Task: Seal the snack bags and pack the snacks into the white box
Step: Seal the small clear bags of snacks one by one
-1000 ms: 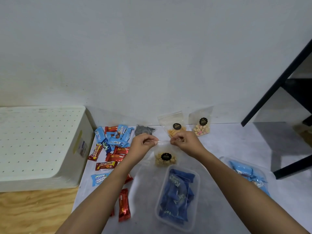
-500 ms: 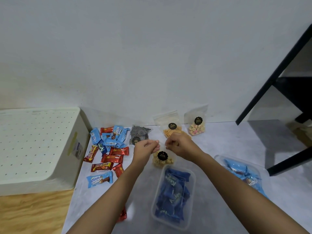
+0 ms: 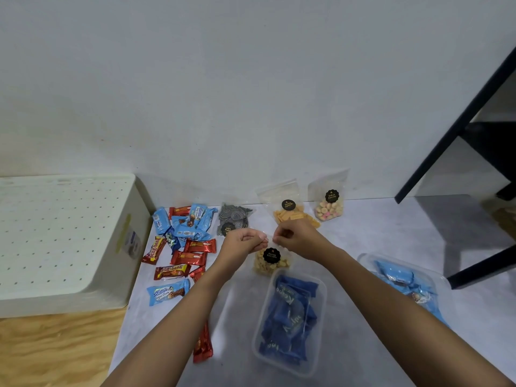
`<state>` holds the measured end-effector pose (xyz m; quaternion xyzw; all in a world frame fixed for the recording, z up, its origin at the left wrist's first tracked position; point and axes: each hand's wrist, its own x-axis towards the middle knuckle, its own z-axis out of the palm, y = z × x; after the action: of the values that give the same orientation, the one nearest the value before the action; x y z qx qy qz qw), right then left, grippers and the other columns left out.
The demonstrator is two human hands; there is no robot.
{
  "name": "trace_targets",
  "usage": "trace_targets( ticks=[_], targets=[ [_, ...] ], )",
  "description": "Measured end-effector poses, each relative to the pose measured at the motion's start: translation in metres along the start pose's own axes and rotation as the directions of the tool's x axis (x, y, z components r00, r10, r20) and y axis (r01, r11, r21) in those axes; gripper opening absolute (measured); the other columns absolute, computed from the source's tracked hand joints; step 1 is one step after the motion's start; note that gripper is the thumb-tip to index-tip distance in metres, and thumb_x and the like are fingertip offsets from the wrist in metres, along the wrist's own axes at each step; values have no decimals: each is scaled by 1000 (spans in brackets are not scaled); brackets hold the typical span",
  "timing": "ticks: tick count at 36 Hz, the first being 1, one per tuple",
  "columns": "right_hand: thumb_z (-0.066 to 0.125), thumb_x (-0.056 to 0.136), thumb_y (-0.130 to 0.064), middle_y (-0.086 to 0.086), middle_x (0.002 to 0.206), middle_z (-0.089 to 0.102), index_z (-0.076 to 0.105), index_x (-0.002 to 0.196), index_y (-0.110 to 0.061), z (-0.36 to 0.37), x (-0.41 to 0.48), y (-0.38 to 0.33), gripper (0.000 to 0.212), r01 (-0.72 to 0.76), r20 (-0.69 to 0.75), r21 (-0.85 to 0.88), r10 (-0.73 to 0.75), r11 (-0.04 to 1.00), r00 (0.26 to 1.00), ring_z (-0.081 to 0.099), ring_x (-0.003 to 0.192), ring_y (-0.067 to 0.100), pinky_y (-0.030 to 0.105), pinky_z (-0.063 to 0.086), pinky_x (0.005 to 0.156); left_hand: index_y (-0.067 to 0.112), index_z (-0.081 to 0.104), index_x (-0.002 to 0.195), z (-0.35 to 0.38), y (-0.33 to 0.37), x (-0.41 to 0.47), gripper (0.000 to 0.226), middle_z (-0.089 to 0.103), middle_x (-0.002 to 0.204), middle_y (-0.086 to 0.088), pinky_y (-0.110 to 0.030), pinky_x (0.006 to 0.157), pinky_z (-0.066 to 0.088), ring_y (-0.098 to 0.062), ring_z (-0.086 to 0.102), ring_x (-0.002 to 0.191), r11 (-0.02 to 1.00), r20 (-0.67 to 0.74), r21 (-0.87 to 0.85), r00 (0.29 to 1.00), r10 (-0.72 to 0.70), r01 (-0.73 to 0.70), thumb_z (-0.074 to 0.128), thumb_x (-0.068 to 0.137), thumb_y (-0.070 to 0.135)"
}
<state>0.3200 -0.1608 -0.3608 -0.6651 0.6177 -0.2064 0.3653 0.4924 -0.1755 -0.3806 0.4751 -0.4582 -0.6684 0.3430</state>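
Observation:
A clear snack bag of tan nuts (image 3: 271,264) with a black round label stands on the grey mat. My left hand (image 3: 242,244) and my right hand (image 3: 296,238) both pinch its top strip, fingertips almost touching above the label. Behind it lean a clear bag of orange sticks (image 3: 290,213) and a bag of pink and cream puffs (image 3: 329,208). A bag of dark spiral biscuits (image 3: 234,219) lies flat to the left. The white box (image 3: 64,241) sits at the far left with its perforated lid on.
Several blue and red wrapped bars (image 3: 184,241) lie scattered between the box and my left arm. A clear tub of dark blue packets (image 3: 290,319) stands in front of me, and a second clear tub of light blue packets (image 3: 405,283) at right. Black furniture legs (image 3: 452,129) rise at far right.
My hands have come closer together along the top strip of the nut bag, and my right hand has slid left. The view shifted slightly right and down.

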Motion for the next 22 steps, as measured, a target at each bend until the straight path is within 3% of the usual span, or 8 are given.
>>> trace_targets(
  ticks=[4, 9, 16, 22],
  targets=[
    [54, 87, -14, -9, 63, 49, 50, 64, -21, 2, 3, -3, 24, -18, -86, -30, 16, 999, 996, 42, 59, 5, 19, 33, 55, -2, 64, 87, 3, 2, 0, 9, 68, 79, -11, -16, 71, 55, -8, 67, 69, 1000, 12, 22, 1000, 5, -6, 55, 88, 0],
    [54, 88, -17, -1, 67, 55, 48, 67, -22, 6, 4, -5, 23, -48, -125, 24, 50, 999, 991, 57, 66, 20, 37, 49, 62, -12, 60, 99, 5, 10, 2, 15, 65, 77, -11, -12, 64, 54, -4, 67, 62, 999, 3, 49, 1000, 15, -16, 54, 88, -3],
    [57, 88, -13, 1, 70, 63, 61, 79, -12, -11, 3, -12, 10, -48, -3, 41, 48, 998, 999, 59, 60, 9, 27, 55, 60, -6, 62, 87, 6, 10, 3, 7, 69, 68, -3, -13, 66, 55, -4, 67, 63, 999, 8, 29, 1000, 28, -28, 55, 87, -4],
    [60, 83, -5, -8, 64, 55, 66, 88, -11, -27, -8, -3, 10, -54, 68, 37, 51, 998, 996, 56, 60, 8, 24, 52, 62, -1, 63, 84, 8, 7, 4, 8, 66, 74, -9, -13, 66, 55, -4, 67, 63, 998, -23, 44, 999, 35, -34, 56, 87, -4]
  ],
)
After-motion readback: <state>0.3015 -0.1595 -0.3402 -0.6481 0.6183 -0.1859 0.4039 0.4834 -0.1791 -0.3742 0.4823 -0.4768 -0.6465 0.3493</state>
